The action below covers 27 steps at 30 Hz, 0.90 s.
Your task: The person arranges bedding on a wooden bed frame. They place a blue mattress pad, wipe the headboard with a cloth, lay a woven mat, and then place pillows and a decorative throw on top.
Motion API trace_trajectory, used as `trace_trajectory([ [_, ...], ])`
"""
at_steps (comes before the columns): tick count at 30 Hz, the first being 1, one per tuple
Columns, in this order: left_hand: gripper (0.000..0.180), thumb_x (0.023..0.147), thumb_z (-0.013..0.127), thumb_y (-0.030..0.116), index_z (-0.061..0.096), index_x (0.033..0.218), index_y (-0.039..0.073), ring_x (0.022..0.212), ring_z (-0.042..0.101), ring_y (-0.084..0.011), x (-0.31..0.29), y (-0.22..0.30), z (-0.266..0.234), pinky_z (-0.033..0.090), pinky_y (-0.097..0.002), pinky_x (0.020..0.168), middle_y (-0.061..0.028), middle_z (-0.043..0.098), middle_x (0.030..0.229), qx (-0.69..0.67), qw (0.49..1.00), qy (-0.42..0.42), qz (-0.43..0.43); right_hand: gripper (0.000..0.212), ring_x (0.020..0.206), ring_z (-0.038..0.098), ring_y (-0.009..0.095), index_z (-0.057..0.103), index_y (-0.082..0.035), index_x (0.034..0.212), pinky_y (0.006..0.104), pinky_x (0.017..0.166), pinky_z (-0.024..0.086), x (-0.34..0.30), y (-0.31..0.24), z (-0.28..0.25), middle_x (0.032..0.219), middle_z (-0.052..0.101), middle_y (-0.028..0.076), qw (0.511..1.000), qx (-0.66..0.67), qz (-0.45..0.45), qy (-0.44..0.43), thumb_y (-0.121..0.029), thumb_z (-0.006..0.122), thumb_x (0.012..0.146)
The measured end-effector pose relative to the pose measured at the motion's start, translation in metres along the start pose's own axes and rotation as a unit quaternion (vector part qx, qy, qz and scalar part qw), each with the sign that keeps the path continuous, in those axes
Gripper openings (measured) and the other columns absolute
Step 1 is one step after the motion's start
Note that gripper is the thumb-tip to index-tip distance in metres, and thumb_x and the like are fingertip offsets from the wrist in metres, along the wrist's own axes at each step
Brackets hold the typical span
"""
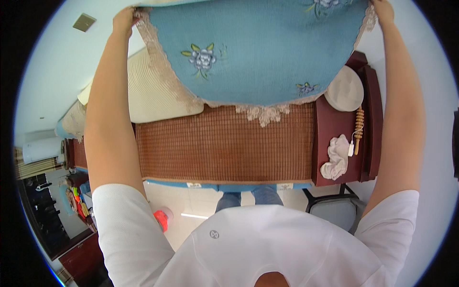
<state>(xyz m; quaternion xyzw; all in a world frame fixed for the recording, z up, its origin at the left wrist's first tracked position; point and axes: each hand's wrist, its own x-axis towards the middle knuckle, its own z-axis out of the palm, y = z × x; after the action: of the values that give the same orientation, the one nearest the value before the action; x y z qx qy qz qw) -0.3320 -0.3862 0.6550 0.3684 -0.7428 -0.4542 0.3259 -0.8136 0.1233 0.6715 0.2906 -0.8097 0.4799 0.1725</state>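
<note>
A blue cloth cover with embroidered flowers and a beige lace border hangs spread between my raised arms. My left hand is closed on its upper left corner, and my right hand grips the upper right corner at the picture's top edge. The cloth's lower lace edge dips over a brown woven mat on the seat in front of me. Behind the cloth's left side, a cream ribbed cushion leans at the back of the seat. The cloth hides part of it.
On the dark red wooden armrest at right lie a round beige cushion, a wooden roller massager, a white cloth and a small white plug. A grey chair stands near right. A red object is on the floor.
</note>
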Motion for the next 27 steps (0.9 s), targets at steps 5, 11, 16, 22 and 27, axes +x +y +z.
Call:
trace_trajectory([
  [5, 0.028, 0.087, 0.047, 0.012, 0.063, 0.108, 0.004, 0.08, 0.056, -0.0129, 0.035, -0.019, -0.003, 0.046, -0.0255, 0.073, -0.0038, 0.062, 0.09, -0.023, 0.999, 0.012, 0.02, 0.023, 0.078, 0.06, 0.038, 0.063, 0.012, 0.083, 0.0473, 0.068, 0.048, 0.018, 0.008, -0.004, 0.09, 0.062, 0.032, 0.997, 0.03, 0.032, 0.061, -0.008, 0.058, 0.071],
  [11, 0.03, 0.088, 0.047, 0.018, 0.063, 0.108, 0.002, 0.081, 0.054, -0.011, 0.011, -0.022, 0.036, 0.044, -0.026, 0.073, -0.003, 0.062, 0.091, 0.076, 0.995, 0.013, 0.068, 0.026, 0.08, 0.061, 0.035, 0.066, 0.0, 0.089, 0.0429, 0.071, 0.047, 0.025, 0.045, 0.014, 0.09, 0.064, 0.024, 0.999, -0.017, 0.011, 0.049, -0.018, 0.057, 0.073],
  [16, 0.035, 0.081, 0.064, 0.028, 0.056, 0.102, 0.001, 0.083, 0.051, -0.0155, -0.016, -0.007, 0.066, 0.044, -0.0304, 0.075, -0.0059, 0.059, 0.091, 0.278, 0.955, -0.022, 0.101, 0.044, 0.092, 0.063, 0.025, 0.065, -0.01, 0.109, 0.0332, 0.082, 0.045, 0.035, 0.068, 0.037, 0.099, 0.067, 0.01, 0.992, -0.122, -0.006, -0.017, -0.043, 0.058, 0.08],
  [22, 0.073, 0.069, 0.075, 0.027, 0.032, 0.121, 0.0, 0.105, 0.057, -0.031, -0.02, -0.02, 0.11, 0.046, -0.0386, 0.088, -0.0223, 0.058, 0.108, 0.315, 0.945, 0.023, 0.087, 0.046, 0.098, 0.062, 0.029, 0.058, -0.01, 0.119, 0.0363, 0.088, 0.046, 0.017, 0.083, 0.08, 0.106, 0.064, 0.015, 0.973, -0.221, -0.055, -0.034, -0.029, 0.062, 0.077],
  [27, 0.1, 0.072, 0.073, 0.021, 0.004, 0.141, -0.004, 0.109, 0.055, -0.0347, -0.029, -0.049, 0.121, 0.044, -0.0397, 0.093, -0.0275, 0.055, 0.117, 0.387, 0.913, 0.012, 0.127, 0.051, 0.104, 0.058, 0.031, 0.047, -0.012, 0.129, 0.0399, 0.087, 0.047, -0.027, 0.084, 0.116, 0.122, 0.053, 0.019, 0.964, -0.26, -0.007, -0.059, -0.018, 0.06, 0.08],
])
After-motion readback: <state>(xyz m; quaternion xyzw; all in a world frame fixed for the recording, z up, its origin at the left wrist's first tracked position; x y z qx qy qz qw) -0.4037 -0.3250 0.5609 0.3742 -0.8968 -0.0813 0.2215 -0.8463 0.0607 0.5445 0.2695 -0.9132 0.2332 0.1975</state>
